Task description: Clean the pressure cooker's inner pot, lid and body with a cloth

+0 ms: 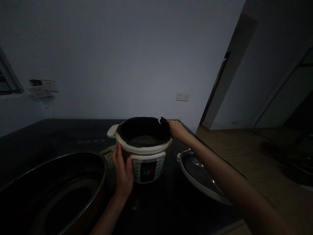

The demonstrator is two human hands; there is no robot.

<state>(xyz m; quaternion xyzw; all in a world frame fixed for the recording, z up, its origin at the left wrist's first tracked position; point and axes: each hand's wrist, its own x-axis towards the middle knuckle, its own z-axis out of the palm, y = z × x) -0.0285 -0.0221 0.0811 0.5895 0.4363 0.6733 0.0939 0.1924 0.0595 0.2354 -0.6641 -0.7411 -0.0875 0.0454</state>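
A cream electric cooker point(146, 153) stands open on a dark countertop point(61, 133), its control panel facing me and a dark inner pot point(143, 132) inside. My left hand point(123, 169) lies flat against the cooker's left front side, fingers apart. My right hand point(176, 129) reaches over to the far right rim and pinches a small dark thing, perhaps a cloth, at the edge of the pot. The room is dim, so what that thing is stays unclear.
A large dark metal bowl point(56, 189) fills the near left of the countertop. The cooker's lid point(200, 173) lies to the right near the counter edge. A wall socket point(182, 97) sits behind; a doorway opens at the right.
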